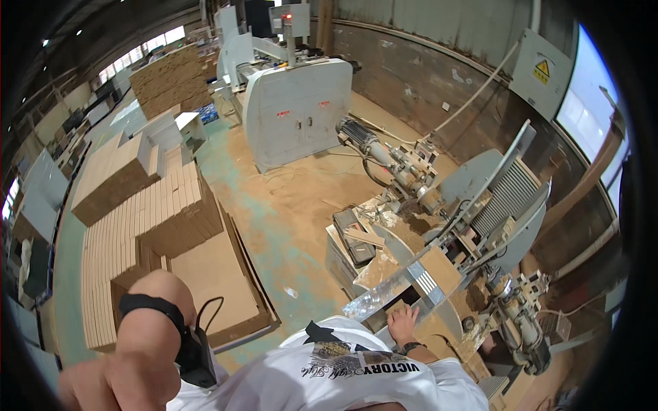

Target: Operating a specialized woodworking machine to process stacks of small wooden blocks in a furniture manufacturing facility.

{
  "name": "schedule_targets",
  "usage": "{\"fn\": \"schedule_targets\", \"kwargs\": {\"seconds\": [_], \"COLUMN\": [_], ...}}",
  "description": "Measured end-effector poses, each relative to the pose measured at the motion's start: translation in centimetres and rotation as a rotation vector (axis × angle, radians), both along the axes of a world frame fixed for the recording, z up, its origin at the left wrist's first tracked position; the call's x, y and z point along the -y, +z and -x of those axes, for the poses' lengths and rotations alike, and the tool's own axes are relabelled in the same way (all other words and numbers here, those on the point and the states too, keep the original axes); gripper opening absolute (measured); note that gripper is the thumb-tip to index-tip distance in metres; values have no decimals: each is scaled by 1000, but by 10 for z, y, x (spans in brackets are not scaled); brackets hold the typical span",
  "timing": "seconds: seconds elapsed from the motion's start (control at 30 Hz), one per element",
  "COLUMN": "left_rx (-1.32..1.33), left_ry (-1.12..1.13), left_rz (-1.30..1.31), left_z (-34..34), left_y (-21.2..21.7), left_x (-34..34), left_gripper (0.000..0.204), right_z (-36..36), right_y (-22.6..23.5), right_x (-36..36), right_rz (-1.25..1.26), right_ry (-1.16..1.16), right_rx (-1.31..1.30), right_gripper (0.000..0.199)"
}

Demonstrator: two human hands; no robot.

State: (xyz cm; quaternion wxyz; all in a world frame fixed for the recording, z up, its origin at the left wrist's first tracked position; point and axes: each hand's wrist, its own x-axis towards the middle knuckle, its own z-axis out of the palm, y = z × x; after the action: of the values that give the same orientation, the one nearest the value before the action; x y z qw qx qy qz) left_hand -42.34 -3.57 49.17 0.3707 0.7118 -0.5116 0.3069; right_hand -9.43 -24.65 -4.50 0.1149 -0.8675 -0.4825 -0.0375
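My right hand (403, 323) rests on the edge of the woodworking machine's bench, palm down, with its fingers apart. It wears a dark wristband and lies beside a shiny metal strip (384, 291) and a brown board (439, 268). Close to the camera, at the lower left, my left hand (120, 383) is raised and bent. Its fingers are partly cut off by the lower edge, so what they hold, if anything, is hidden. A black strap with a small black device (197, 359) circles that arm. Beyond it stand stacked brown fibreboard panels (147, 226).
An open tool case (354, 236) with wood strips lies on the bench. Motors (360, 137) and curved grey guards (510, 205) stand to the right. Ahead is a large grey machine (298, 109) on a dusty floor (274, 226). A brown stack (171, 81) rises farther back.
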Motion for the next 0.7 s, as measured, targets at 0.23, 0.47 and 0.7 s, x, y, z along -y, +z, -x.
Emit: {"fn": "schedule_targets", "kwargs": {"seconds": [0.23, 0.47, 0.7], "left_rx": [114, -1363, -934], "left_ry": [582, 900, 727], "left_rz": [801, 277, -437], "left_z": [-61, -205, -340], "left_y": [-132, -366, -440], "left_x": [-48, -69, 34], "left_gripper": [13, 26, 49], "right_z": [-3, -87, -196], "right_y": [27, 78, 86], "right_x": [-4, 7, 2], "right_rz": [-65, -442, -3], "right_ry": [-89, -223, -183], "right_rx": [-265, -171, -76], "right_gripper": [24, 29, 86]}}
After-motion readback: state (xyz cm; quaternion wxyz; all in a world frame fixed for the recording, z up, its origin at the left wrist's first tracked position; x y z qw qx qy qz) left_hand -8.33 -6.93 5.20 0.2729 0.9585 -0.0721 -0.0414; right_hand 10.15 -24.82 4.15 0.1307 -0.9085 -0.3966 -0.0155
